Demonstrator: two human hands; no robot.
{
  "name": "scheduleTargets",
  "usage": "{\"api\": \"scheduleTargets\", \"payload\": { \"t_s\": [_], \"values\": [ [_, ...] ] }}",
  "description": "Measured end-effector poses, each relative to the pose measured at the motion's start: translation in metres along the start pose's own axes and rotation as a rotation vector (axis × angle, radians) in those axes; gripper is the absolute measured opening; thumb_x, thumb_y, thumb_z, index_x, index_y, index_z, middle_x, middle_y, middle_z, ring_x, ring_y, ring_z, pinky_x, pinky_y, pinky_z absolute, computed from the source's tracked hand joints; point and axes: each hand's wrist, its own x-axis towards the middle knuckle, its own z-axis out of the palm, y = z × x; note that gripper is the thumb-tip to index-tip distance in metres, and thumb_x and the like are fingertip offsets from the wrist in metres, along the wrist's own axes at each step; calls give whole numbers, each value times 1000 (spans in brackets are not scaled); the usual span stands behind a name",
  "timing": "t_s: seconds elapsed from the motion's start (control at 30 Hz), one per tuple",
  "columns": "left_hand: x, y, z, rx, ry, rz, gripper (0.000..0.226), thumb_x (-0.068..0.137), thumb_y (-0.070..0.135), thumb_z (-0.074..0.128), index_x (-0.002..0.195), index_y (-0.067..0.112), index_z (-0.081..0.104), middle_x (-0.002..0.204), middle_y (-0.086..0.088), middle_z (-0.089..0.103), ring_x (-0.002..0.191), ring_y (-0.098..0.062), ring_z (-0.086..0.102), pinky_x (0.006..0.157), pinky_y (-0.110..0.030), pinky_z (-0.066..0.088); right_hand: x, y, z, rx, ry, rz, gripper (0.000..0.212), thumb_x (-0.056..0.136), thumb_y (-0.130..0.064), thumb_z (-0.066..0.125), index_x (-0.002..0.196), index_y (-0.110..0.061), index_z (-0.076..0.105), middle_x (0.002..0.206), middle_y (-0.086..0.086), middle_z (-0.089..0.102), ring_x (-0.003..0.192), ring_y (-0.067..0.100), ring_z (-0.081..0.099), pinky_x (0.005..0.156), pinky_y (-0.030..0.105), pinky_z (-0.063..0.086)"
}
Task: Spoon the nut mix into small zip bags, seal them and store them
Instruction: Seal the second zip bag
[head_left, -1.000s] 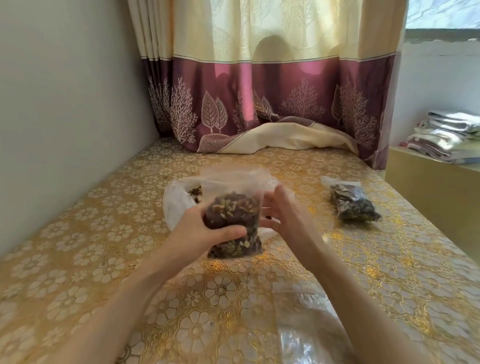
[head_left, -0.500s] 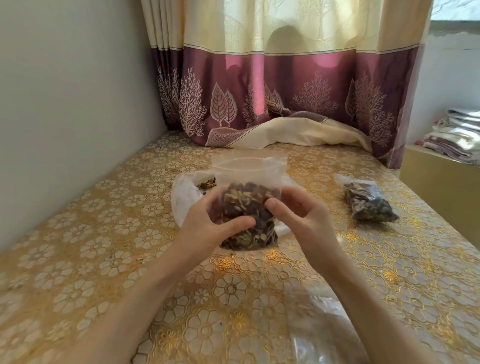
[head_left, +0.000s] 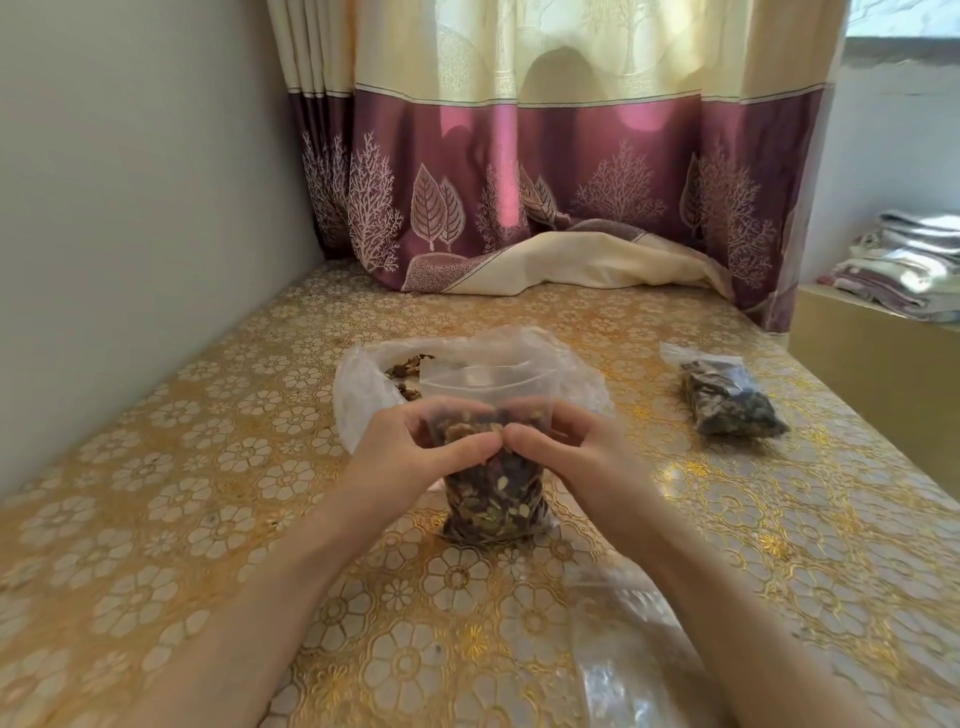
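Zip bag upright, mouth seemingly upward

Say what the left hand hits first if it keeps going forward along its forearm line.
Probably the big open plastic bag of nut mix right behind the small zip bag that the left hand grips; depth is unclear.
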Motion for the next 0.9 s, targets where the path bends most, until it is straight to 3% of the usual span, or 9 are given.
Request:
{"api": "scheduleTargets", "payload": {
  "t_s": [0.07, 0.2, 0.3, 0.4, 0.5, 0.57, 0.67, 0.77, 0.9],
  "values": [
    [0, -1, -1, -29, 9, -5, 35, 62, 29, 73, 95, 17, 73, 91, 1, 74, 90, -10, 68, 73, -18, 54, -1, -1, 3, 20, 21, 4, 33, 70, -29, 71, 99, -15, 72, 95, 5, 74, 94, 16, 69, 86, 33, 55],
    [-1, -2, -3, -106, -18, -10, 36, 64, 25, 74, 98, 12, 74, 99, -6, 73, 101, -18, 66, 85, -30, 53, -1, -2, 8, 62, 57, 26, 11, 81, -7, 68, 91, -10, 71, 95, 14, 71, 92, 16, 67, 86, 33, 53],
    [-2, 1, -3, -147, -53, 9, 37, 64, 28, 73, 96, 11, 75, 103, -8, 72, 106, -19, 63, 91, -33, 47, -1, -4, 9, 73, 56, -17, 15, 82, -2, 65, 80, -14, 73, 89, 13, 70, 88, 14, 67, 79, 27, 54],
    [-1, 4, -3, -181, 12, -16, 29, 56, 33, 74, 82, 20, 78, 94, -5, 74, 101, -19, 65, 87, -30, 49, 0, -6, 6, 71, 48, -43, 28, 82, -4, 65, 67, -25, 75, 79, -2, 72, 81, 7, 66, 71, 19, 51],
    [-1, 6, -6, -131, 38, -15, 33, 58, 36, 73, 84, 16, 78, 95, -6, 74, 102, -21, 65, 94, -41, 48, 1, -8, 1, 99, 70, -31, 9, 74, -21, 70, 77, -18, 78, 85, 5, 74, 88, 14, 66, 81, 26, 50],
    [-2, 8, -10, -122, 69, -7, 35, 58, 37, 73, 84, 15, 77, 94, -7, 74, 99, -24, 65, 94, -47, 45, 1, -9, -2, 105, 79, -30, 22, 68, -30, 69, 80, -13, 77, 87, 7, 74, 89, 15, 67, 83, 28, 50],
    [-2, 9, -12, -134, 109, 11, 27, 57, 37, 71, 78, 22, 78, 86, -5, 74, 84, -17, 69, 85, -37, 52, 1, -10, -2, 107, 87, -31, 25, 66, -34, 69, 78, -14, 77, 83, 6, 74, 84, 14, 65, 81, 30, 49],
    [-4, 8, -12, -135, 121, 57, 22, 63, 35, 68, 79, 24, 78, 84, -4, 75, 81, -15, 70, 72, -23, 56, 0, -12, -1, 112, 114, -49, 29, 65, -39, 70, 78, -14, 78, 79, 6, 72, 79, 21, 54, 71, 32, 42],
    [-4, 8, -12, -156, 128, 68, 20, 75, 31, 60, 83, 23, 77, 87, -5, 75, 84, -18, 70, 76, -22, 55, 1, -13, -1, 164, 121, -60, 33, 66, -39, 69, 83, -12, 77, 79, 5, 73, 81, 25, 52, 67, 32, 39]
  ]
}}
